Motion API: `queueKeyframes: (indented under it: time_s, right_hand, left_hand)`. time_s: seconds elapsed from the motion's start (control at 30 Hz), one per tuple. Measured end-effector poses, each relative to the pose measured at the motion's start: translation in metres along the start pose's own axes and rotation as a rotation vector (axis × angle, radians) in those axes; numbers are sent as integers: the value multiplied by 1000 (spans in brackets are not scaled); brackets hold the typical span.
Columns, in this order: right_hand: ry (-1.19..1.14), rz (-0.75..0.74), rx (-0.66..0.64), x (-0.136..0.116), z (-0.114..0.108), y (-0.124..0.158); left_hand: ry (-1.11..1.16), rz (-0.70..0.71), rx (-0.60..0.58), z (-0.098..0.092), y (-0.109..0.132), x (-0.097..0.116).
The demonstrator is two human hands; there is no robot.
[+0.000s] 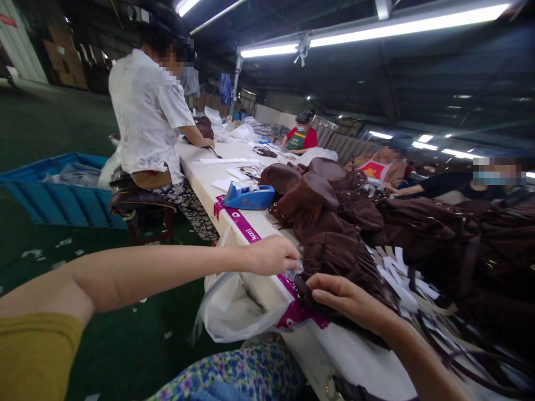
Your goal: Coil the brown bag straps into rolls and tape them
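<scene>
Purple tape (246, 227) along the edge of the desk (205, 171) bears white letters that seem to read "kari", while marks on the green apron (297, 140), red apron (371, 168) and far red sign (7, 21) are too small to read.

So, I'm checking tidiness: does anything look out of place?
Yes: pale scraps lie scattered on the green floor near the blue bin, like dropped litter. White strips also lie in a loose jumble beside the brown bags, though that may be normal.
</scene>
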State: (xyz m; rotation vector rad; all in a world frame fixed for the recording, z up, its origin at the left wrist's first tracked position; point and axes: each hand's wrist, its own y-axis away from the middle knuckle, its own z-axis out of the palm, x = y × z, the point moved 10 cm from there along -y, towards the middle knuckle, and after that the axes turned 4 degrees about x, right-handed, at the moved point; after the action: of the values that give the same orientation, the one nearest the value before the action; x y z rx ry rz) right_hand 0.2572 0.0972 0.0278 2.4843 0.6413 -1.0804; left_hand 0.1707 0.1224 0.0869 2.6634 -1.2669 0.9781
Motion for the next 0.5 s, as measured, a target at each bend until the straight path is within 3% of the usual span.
queueKeyframes:
  time_s: [0.1,0.27,0.4,0.5]
  right_hand:
    - [166,-64,-24,15,11,-1]
    - [301,-93,-4,9,10,-7]
    - [475,-111,35,-4,3,-15]
    - [476,-129,8,-1,5,-16]
  left_hand:
    - [-9,-39,-3,0,13,-15]
    - [-22,-103,16,2,26,-26]
    - [-83,-52,-8,23,16,-12]
    - [-121,-40,-24,42,5,-9]
